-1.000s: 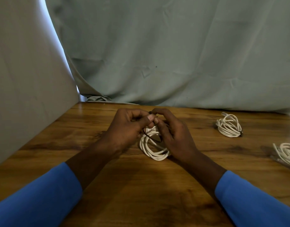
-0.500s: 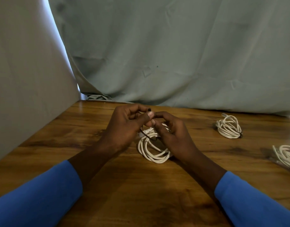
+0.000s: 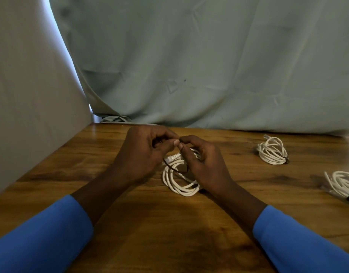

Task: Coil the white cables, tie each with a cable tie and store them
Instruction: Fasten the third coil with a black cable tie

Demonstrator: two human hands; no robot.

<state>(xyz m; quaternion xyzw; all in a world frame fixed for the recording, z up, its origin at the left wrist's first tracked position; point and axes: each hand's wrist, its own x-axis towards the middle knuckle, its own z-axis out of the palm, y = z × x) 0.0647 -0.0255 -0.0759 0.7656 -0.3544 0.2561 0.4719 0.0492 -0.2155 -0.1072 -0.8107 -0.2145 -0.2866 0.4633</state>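
A coiled white cable point(image 3: 181, 184) lies on the wooden table point(image 3: 169, 233) between my hands. A thin dark cable tie point(image 3: 174, 168) loops around the coil's upper strands. My left hand point(image 3: 144, 154) and my right hand point(image 3: 201, 162) meet above the coil, and each pinches an end of the tie between thumb and fingertips. The far side of the coil is hidden behind my right hand.
A second coiled white cable point(image 3: 272, 152) with a dark tie lies at the back right. A third white coil point(image 3: 343, 184) sits at the right edge on something transparent. Grey-green cloth point(image 3: 209, 66) hangs behind the table, and a pale panel point(image 3: 31, 115) stands along its left.
Both hands stay pinched together over the coil, with only small shifts of the fingertips on the tie. The coil has not moved.
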